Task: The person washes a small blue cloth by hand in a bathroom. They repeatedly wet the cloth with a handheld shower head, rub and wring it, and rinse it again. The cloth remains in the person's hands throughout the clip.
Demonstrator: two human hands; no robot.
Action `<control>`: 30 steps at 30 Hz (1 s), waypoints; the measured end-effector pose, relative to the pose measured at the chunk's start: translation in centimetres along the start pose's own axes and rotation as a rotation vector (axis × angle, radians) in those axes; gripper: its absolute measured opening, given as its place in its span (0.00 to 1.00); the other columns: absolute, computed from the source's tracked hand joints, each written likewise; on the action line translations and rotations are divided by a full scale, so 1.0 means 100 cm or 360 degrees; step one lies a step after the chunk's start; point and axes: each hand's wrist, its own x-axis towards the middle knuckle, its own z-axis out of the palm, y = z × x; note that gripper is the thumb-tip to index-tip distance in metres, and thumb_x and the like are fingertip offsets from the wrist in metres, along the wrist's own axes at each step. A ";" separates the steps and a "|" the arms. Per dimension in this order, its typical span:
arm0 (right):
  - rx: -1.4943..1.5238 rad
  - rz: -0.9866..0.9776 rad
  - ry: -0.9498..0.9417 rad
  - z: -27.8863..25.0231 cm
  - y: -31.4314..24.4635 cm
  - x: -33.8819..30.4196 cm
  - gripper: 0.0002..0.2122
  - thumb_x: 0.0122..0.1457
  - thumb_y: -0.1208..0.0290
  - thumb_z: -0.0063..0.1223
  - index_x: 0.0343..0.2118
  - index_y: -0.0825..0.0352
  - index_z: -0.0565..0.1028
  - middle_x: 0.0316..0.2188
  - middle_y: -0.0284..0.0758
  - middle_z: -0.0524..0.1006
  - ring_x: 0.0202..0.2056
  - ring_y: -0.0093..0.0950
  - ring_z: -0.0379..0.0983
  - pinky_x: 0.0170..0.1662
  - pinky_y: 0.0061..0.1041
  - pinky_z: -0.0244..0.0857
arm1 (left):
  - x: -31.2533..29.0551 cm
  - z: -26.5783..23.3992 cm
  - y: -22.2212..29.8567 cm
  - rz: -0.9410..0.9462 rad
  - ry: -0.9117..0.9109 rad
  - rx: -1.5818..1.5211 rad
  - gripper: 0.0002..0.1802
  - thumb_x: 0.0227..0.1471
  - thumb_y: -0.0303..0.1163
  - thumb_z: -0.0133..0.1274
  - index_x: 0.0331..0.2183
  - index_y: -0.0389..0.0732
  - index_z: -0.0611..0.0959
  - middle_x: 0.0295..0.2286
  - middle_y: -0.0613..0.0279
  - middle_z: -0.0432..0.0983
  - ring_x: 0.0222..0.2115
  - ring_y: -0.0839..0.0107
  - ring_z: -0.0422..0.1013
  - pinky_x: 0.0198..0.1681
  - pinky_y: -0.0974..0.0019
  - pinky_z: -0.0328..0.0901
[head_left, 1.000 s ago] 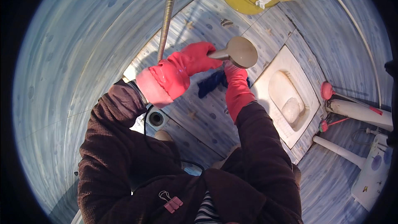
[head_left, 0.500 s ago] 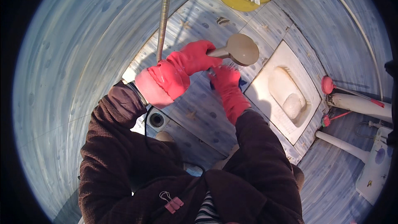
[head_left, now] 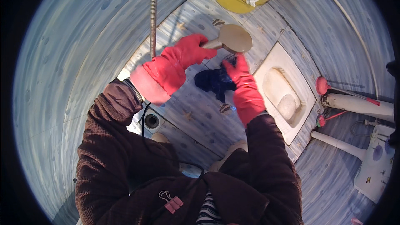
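Slick rubber could let the beige, round-headed shower handset (head_left: 236,38) twist or slip if the left hand in its pink rubber glove (head_left: 189,52), wrapped round the handle, loosens; it could then knock the matching gloved right hand (head_left: 241,75) just below. The handset hangs above the blue-patterned tile floor (head_left: 200,112), its broad disc smooth and dull. Beneath lies a crumpled, dark blue fabric cloth (head_left: 208,80); the right fingers look parted, but I cannot tell whether they grip it.
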 end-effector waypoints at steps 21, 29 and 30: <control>-0.0521 0.0064 -0.0347 0.007 -0.011 -0.018 0.25 0.57 0.49 0.59 0.58 0.48 0.77 0.55 0.38 0.77 0.56 0.44 0.73 0.58 0.45 0.65 | -0.010 -0.004 -0.008 -0.0037 -0.0141 0.0300 0.33 0.44 0.50 0.67 0.47 0.37 0.83 0.31 0.57 0.82 0.29 0.70 0.78 0.35 0.64 0.71; -0.0785 0.0282 -0.0436 0.053 -0.029 -0.014 0.24 0.54 0.50 0.63 0.54 0.50 0.78 0.52 0.38 0.79 0.54 0.42 0.74 0.57 0.44 0.67 | -0.011 -0.002 -0.001 0.0001 -0.0177 0.0247 0.35 0.47 0.48 0.69 0.49 0.34 0.80 0.33 0.60 0.80 0.28 0.74 0.75 0.31 0.66 0.70; -0.0703 -0.0137 -0.0092 0.057 -0.014 0.016 0.24 0.54 0.53 0.64 0.54 0.52 0.78 0.51 0.39 0.80 0.53 0.41 0.75 0.56 0.40 0.68 | -0.009 -0.003 -0.002 0.0018 -0.0155 0.0223 0.35 0.47 0.48 0.69 0.49 0.33 0.81 0.32 0.60 0.80 0.28 0.74 0.75 0.31 0.67 0.70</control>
